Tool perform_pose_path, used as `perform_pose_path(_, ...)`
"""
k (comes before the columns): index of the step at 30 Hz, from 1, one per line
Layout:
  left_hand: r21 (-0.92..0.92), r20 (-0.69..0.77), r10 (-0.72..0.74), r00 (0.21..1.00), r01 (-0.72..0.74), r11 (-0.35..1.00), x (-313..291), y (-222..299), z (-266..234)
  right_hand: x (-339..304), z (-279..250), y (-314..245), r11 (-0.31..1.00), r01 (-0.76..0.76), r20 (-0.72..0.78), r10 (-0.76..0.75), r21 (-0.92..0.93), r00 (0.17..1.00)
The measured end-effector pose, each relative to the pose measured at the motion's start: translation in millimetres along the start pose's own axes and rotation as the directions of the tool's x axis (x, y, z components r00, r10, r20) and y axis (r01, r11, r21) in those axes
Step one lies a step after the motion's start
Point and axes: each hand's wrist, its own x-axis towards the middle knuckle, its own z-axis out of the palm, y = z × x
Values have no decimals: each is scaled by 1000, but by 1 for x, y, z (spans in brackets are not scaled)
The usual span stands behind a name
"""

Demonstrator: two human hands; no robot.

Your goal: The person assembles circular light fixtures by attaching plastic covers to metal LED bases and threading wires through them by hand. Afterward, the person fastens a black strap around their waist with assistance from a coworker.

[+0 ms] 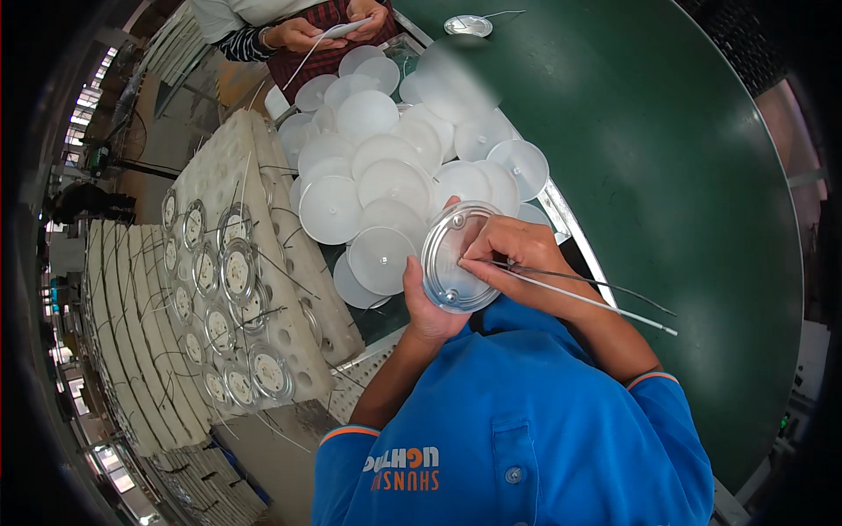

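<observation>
In front of my chest, my left hand (pixel 431 302) grips a round, shiny lamp housing (pixel 436 254) by its rim, thumb on the near left side and fingers behind it. The housing is tilted, its hollow face with two raised round bosses toward me. My right hand (pixel 517 250) is closed in a pinch at the middle of the housing, on the wires there. A white cable (pixel 605 305) and a thinner dark wire (pixel 627 289) run from the pinch out to the right. The fingertips hide where the wires meet the housing.
Frosted round discs (pixel 367 114) lie heaped beyond my hands, beside a green conveyor belt (pixel 649 158). To the left, a pale foam block (pixel 294 373) holds several wired round lamps (pixel 237 270). Across the heap, a co-worker's hands (pixel 303 35) hold a white disc. Another round part (pixel 468 26) rests on the belt.
</observation>
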Motion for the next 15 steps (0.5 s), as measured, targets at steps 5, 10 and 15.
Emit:
perform_pose_path(5, 3, 26, 18, 1000, -18, 1000, -1, -1, -3, 2, -2, -1, 995, 63, 63, -58, -71, 996)
perform_pose_path(10, 57, 13, 41, 999, -41, 998, 3, 0, -3, 3, -1, 2, 1000, 2, 51, -1, -19, 999)
perform_pose_path(15, 35, 11, 33, 999, -34, 999, 7, 1, -5, 12, 1, 8, 981, 182, 6, -182, -67, 983)
